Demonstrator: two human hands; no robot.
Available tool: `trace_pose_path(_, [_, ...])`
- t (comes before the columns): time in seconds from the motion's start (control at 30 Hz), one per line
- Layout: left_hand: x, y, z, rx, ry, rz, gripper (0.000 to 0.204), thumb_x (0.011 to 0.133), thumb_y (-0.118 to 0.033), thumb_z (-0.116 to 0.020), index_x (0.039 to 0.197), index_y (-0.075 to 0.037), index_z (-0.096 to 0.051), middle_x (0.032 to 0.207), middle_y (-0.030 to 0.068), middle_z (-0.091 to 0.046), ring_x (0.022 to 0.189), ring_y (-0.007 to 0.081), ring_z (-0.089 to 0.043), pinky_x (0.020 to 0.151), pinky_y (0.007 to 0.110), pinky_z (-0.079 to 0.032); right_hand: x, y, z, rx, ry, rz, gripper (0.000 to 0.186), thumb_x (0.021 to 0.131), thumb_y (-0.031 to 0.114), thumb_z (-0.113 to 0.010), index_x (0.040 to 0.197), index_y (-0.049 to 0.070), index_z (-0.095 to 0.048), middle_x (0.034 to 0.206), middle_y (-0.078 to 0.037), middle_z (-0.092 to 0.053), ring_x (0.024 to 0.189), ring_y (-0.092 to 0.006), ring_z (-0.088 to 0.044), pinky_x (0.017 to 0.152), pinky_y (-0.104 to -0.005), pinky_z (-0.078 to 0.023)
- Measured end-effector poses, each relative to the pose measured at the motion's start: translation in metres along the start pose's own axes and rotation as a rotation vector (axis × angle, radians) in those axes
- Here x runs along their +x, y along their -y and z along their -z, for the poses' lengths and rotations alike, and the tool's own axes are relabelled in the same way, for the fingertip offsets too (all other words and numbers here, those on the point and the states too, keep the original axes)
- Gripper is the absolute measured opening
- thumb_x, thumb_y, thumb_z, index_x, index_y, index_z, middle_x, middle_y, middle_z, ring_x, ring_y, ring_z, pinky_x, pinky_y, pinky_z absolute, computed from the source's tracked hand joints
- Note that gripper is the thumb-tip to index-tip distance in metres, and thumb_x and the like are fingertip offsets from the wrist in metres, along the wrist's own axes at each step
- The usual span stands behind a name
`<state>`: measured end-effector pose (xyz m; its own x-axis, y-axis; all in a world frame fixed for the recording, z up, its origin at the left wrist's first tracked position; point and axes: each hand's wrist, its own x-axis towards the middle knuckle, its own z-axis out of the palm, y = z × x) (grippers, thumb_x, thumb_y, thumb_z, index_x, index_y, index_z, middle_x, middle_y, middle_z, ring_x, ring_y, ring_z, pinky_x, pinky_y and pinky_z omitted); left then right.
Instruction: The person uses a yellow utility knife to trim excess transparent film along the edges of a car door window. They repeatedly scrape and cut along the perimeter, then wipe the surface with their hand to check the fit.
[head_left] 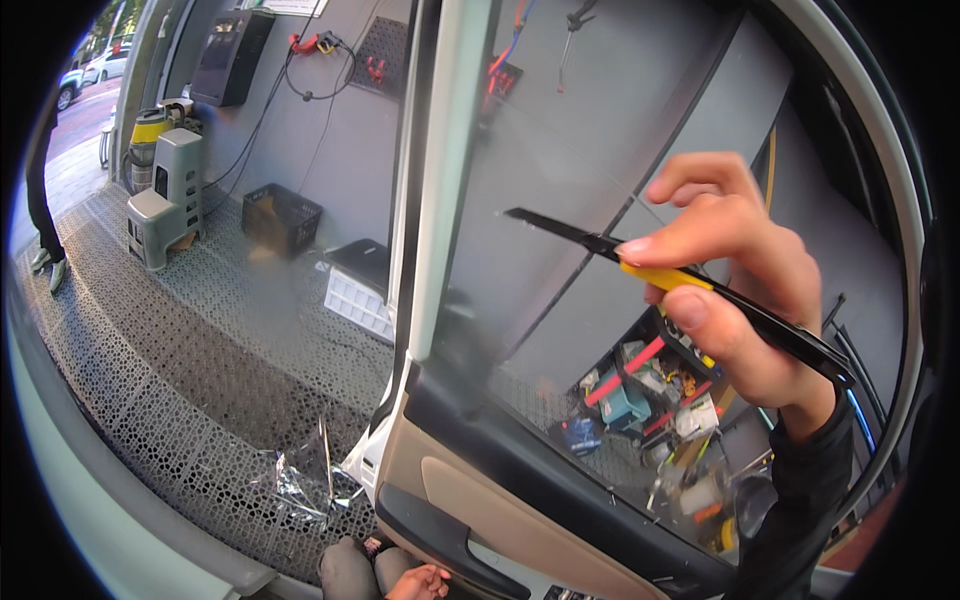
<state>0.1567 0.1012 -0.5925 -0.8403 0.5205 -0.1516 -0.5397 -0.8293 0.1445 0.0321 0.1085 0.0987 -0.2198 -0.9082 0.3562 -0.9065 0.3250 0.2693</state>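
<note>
My right hand point(745, 265) is raised in front of the car door's window glass point(560, 150), closed around a slim snap-off utility knife point(755, 312). The knife is black with a yellow slider, and its dark blade points left toward the glass. I cannot tell whether the blade tip touches the pane. Low in the picture, my left hand point(420, 582) rests by my knees, its fingers curled; anything inside them is hidden. Beside it is the open door's beige and black inner panel point(480, 470) with an armrest handle.
Crumpled clear film point(305, 485) lies on the perforated floor mat point(170, 370). Against the grey wall stand a grey step stool point(165, 205), a black crate point(282, 220) and a white organizer box point(358, 305). Behind the glass is a tool rack point(650, 385). A person's legs point(45, 210) show far left.
</note>
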Motion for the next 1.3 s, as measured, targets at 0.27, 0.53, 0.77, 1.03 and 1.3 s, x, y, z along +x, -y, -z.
trace_pose_path(0.27, [-0.008, -0.019, -0.064, 0.546, -0.064, 0.331, 0.026, 0.108, -0.017, -0.054, 0.097, 0.004, -0.066, 0.076, 0.0025, -0.055, 0.062, 0.0121, -0.043, 0.061, 0.031, -0.04, -0.076, 0.067, -0.011, 0.153, -0.029, 0.024, 0.02, 0.088, 0.015, -0.077, 0.107, 0.008, -0.074, 0.091, -0.006, -0.067, 0.081, -0.0233, -0.059, 0.072, -0.0364, -0.047])
trace_pose_path(0.53, [-0.073, -0.1, -0.256, 0.548, 0.207, -0.579, 0.031, 0.105, -0.027, -0.06, 0.103, 0.004, -0.066, 0.085, 0.0077, -0.065, 0.068, 0.0138, -0.057, 0.065, 0.027, -0.047, -0.163, 0.142, -0.153, 0.581, -0.395, -0.392, 0.025, 0.088, 0.008, -0.08, 0.11, 0.0, -0.074, 0.106, -0.017, -0.074, 0.087, -0.0314, -0.073, 0.077, -0.0395, -0.06])
trace_pose_path(0.77, [-0.105, -0.128, -0.293, 0.532, 0.122, -0.745, 0.023, 0.102, -0.02, -0.067, 0.104, 0.003, -0.066, 0.094, 0.0062, -0.067, 0.083, 0.0113, -0.061, 0.074, 0.028, -0.05, -0.18, 0.202, -0.221, 0.644, -0.417, -0.487, 0.036, 0.081, 0.001, -0.075, 0.116, -0.002, -0.074, 0.11, -0.019, -0.071, 0.093, -0.0366, -0.071, 0.079, -0.0428, -0.059])
trace_pose_path(1.03, [-0.098, -0.127, -0.296, 0.513, -0.11, -0.809, 0.022, 0.103, -0.014, -0.062, 0.086, -0.003, -0.055, 0.071, 0.0016, -0.047, 0.059, 0.0119, -0.042, 0.056, 0.029, -0.035, -0.198, 0.219, -0.237, 0.681, -0.4, -0.515, 0.037, 0.082, -0.004, -0.071, 0.119, -0.002, -0.072, 0.111, -0.018, -0.071, 0.092, -0.0362, -0.071, 0.078, -0.0412, -0.058])
trace_pose_path(1.3, [-0.071, -0.179, -0.247, 0.111, -0.241, -0.852, 0.023, 0.109, -0.024, -0.059, 0.094, -0.007, -0.058, 0.07, -0.0049, -0.041, 0.063, 0.0076, -0.043, 0.056, 0.027, -0.037, -0.209, 0.234, -0.248, 0.822, -0.513, -0.59, 0.025, 0.091, -0.002, -0.07, 0.117, -0.003, -0.071, 0.103, -0.018, -0.072, 0.086, -0.0315, -0.071, 0.077, -0.0404, -0.058])
